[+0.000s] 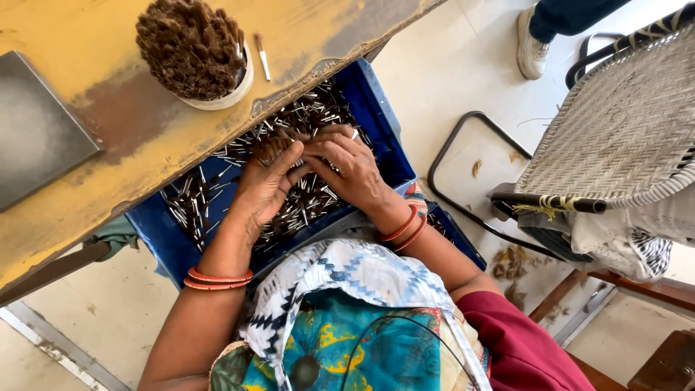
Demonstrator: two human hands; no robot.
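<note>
Gathering brush tips (271, 145), the left hand (264, 185) and right hand (347, 166) press together around a small bundle inside the blue crate (156, 232); loosened pressure risks scattering them.

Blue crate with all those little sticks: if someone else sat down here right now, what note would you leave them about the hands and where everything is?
Left hand: in the blue crate, fingers curled round a small bunch of brown-tipped sticks.
Right hand: beside it, fingertips meeting the same bunch; whether it grips any cannot be told.
Loose sticks cover the crate floor under the yellow table.
Done: a white bowl on the table is packed with upright sticks; one single stick lies beside it.
Left: most of the crate is unsorted.
A grey slab sits at the table's left end.
</note>
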